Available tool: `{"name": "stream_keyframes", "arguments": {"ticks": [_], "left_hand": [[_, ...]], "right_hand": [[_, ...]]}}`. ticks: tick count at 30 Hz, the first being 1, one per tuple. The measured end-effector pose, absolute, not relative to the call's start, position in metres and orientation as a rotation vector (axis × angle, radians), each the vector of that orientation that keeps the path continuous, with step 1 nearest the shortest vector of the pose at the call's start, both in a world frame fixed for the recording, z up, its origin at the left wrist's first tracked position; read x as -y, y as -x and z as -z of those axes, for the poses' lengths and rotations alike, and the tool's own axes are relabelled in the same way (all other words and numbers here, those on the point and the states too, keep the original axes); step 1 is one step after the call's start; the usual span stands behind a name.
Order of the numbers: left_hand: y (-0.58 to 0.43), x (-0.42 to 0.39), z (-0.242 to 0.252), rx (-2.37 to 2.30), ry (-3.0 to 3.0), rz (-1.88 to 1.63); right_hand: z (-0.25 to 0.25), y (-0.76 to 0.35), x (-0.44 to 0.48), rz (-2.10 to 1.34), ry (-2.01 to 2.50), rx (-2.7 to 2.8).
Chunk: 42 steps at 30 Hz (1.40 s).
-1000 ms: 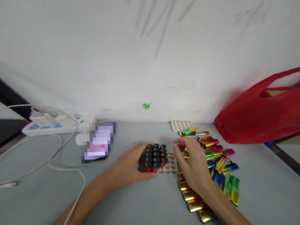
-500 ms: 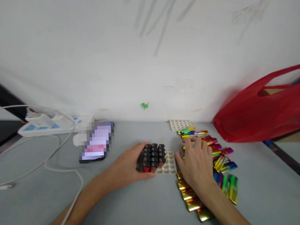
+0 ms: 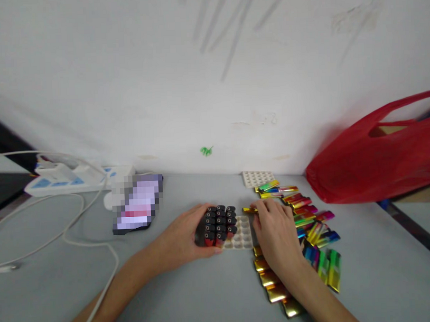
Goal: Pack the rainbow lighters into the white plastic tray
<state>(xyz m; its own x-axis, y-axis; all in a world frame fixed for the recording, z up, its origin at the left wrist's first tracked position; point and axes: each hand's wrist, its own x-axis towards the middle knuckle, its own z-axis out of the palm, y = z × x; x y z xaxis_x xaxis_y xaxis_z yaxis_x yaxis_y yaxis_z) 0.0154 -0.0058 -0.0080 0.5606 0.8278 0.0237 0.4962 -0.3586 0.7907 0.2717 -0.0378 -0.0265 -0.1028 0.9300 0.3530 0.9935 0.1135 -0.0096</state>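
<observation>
The left hand (image 3: 189,231) is curled round the left side of a block of black-topped red upright pieces (image 3: 220,222), thumb along the near side; its fingers appear clamped on the block, though the far ones are partly hidden. The block stands in three columns on a cream moulded tray (image 3: 245,238), whose round cups show to its right.

The right hand (image 3: 278,234) is palm down just right of the tray. Its fingers appear pinched together on a slim gold metallic piece (image 3: 247,210), one end projecting toward the block; the fingertips themselves are covered.

In the inspector's judgement, the left hand should steady the block without squeezing columns out of line; the right should pinch lightly, the slick finish being liable to slip, and stay clear of the row of shiny gold pieces (image 3: 278,293) by its wrist.

The grey worktop (image 3: 192,295) is smooth and abuts a scuffed white wall (image 3: 162,87). A heap of multicoloured metallic pieces (image 3: 334,269) lies on the right, near a red fabric bag (image 3: 372,168). A phone with a lit screen (image 3: 140,197), a white power strip (image 3: 66,181) and a loose white cable (image 3: 116,260) occupy the left; the cable passes over the left forearm and warrants care.
</observation>
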Motion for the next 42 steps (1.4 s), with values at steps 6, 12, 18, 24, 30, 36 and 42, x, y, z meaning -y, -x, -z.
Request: {"name": "stream_keyframes", "arguments": {"ticks": [6, 12, 18, 24, 30, 36, 42], "left_hand": [[-0.015, 0.005, 0.009, -1.064, -2.035, -0.540], [-0.015, 0.005, 0.010, -1.030, -2.045, -0.556], [-0.015, 0.005, 0.010, -1.035, -2.075, -0.550], [-0.014, 0.005, 0.010, -1.025, -2.065, -0.557], [-0.015, 0.005, 0.009, -1.025, -2.084, -0.573], [-0.013, 0.005, 0.012, -1.024, -2.090, -0.562], [-0.013, 0.004, 0.012, -1.035, -2.095, -0.555]], "right_hand": [[0.025, -0.271, 0.038, 0.195, 1.773, 2.125], [0.020, -0.267, 0.040, 0.013, 1.614, 2.036], [0.012, -0.264, 0.042, -0.448, 1.408, 1.789], [0.012, -0.265, 0.041, -0.544, 1.402, 1.622], [0.011, -0.266, 0.038, -0.754, 1.383, 1.416], [0.013, -0.268, 0.035, -1.067, 1.303, 1.256], [0.019, -0.268, 0.035, -1.217, 1.205, 1.106]]}}
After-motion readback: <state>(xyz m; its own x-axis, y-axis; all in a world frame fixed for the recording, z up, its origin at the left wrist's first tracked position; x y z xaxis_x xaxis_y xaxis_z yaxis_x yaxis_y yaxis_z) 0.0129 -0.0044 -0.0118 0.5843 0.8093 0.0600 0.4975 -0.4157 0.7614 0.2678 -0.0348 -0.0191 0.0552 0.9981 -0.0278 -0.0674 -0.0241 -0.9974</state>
